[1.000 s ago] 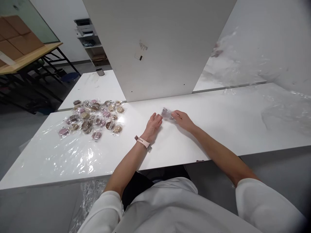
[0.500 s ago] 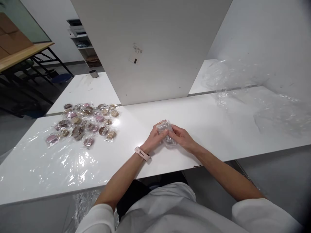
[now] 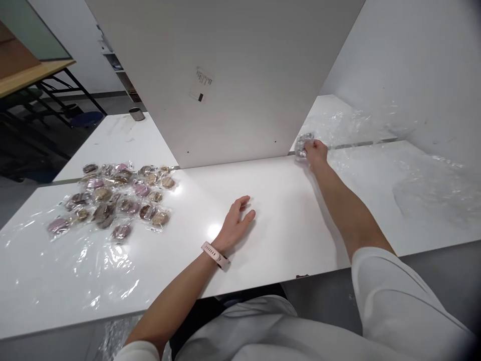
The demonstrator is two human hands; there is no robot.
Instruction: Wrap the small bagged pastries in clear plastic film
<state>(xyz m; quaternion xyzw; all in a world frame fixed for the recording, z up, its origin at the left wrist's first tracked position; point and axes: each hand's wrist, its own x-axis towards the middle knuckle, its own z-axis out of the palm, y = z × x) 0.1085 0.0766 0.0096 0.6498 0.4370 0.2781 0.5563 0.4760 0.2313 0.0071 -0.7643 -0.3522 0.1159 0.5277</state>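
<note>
While the right hand (image 3: 316,152) pinches the clear packet (image 3: 301,146) near the bench's (image 3: 278,200) far edge, grip lightly; left hand (image 3: 233,226) half-open, empty.

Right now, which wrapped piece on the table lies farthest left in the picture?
The pink piece out at the left; every other piece, even the other pink ones, sits farther right.

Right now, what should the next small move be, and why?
Probably shift the right hand a little rightward, toward the loose clear film, before letting go: the crinkled plastic it pinches is close to the upright panel. The left hand holds nothing.
</note>
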